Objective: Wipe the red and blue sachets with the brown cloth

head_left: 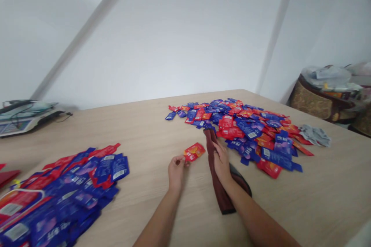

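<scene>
My left hand (pixel 176 171) is closed, its fingertips pinched at the near-left corner of a small red and orange packet (pixel 194 152). To its right, my right hand (pixel 222 164) grips the upper part of a long maroon cloth piece (pixel 216 185) with black ends. A dark, curved section of what looks like the same cloth shows beyond my right forearm, partly covered by it. The exact kind of the cloth item cannot be made out. Just past my right hand spreads a loose heap of red and blue packets (pixel 252 133).
A second pile of blue and red packets (pixel 78 189) covers the near left of the wooden table (pixel 139 123). A scale-like device (pixel 29 117) with things on top stands at the far left. A grey crumpled cloth (pixel 315 135) lies right; a bag-filled container (pixel 319 96) stands beyond.
</scene>
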Demonstrator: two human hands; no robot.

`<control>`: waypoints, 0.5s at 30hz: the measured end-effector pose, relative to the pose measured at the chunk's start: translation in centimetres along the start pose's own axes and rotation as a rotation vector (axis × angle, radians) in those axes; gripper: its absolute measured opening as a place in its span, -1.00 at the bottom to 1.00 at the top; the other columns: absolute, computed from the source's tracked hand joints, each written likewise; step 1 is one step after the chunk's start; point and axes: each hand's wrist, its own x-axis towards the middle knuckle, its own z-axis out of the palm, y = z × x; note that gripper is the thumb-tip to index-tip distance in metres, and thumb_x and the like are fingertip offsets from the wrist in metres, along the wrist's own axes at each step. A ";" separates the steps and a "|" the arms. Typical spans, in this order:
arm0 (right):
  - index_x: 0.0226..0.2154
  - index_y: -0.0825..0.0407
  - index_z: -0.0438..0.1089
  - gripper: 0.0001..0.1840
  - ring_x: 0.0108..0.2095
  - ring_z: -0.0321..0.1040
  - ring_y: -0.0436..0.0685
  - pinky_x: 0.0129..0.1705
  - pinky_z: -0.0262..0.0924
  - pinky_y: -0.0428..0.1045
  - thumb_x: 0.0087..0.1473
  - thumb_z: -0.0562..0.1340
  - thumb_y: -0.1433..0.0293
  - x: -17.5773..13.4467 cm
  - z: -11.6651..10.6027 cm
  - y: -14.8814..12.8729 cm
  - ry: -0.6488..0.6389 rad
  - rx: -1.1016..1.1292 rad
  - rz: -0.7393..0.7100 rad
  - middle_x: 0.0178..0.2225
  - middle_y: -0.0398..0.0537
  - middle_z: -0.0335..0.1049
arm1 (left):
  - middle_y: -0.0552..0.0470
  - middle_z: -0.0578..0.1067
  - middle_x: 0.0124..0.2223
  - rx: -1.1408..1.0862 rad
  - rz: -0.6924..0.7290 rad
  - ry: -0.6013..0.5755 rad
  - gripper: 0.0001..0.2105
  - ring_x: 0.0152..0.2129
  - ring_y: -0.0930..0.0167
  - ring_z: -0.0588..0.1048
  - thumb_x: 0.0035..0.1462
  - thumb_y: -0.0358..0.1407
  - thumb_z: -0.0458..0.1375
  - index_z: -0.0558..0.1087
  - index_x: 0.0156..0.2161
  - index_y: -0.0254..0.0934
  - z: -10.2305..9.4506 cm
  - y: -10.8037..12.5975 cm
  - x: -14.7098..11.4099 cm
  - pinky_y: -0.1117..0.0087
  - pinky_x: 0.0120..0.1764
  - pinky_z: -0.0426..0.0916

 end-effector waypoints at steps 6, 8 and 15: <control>0.08 -0.08 0.25 -0.43 0.12 0.03 0.15 0.11 -0.04 0.13 0.02 -0.02 0.57 -2.6 1.4 -4.3 -0.547 -0.264 -0.309 0.12 -0.07 0.20 | 0.25 0.35 -0.61 -0.018 -0.091 -0.108 -0.70 -0.82 0.55 0.28 -0.08 -0.29 0.16 0.17 -0.23 -0.24 -0.5 0.0 -0.2 0.57 -0.74 0.12; 0.07 -0.13 0.26 -0.41 0.15 -0.02 0.15 0.10 -0.06 0.13 0.00 0.00 0.59 -2.5 1.7 -4.5 -0.633 -0.385 -0.303 0.15 -0.13 0.17 | 0.30 0.31 -0.64 0.039 -0.110 -0.171 -0.70 -0.86 0.57 0.22 -0.09 -0.33 0.15 0.17 -0.22 -0.25 -0.4 0.1 -0.1 0.59 -0.77 0.03; -0.03 -0.04 0.37 -0.47 0.01 0.13 0.23 0.01 0.00 0.12 -0.02 0.01 0.62 1.1 -0.6 -0.3 -0.455 -0.588 -0.067 0.03 -0.01 0.31 | 0.31 0.28 -0.66 0.018 -0.194 -0.277 -0.67 -0.87 0.60 0.17 -0.19 -0.30 0.20 0.21 -0.27 -0.27 -1.6 0.6 -0.5 0.60 -0.78 -0.06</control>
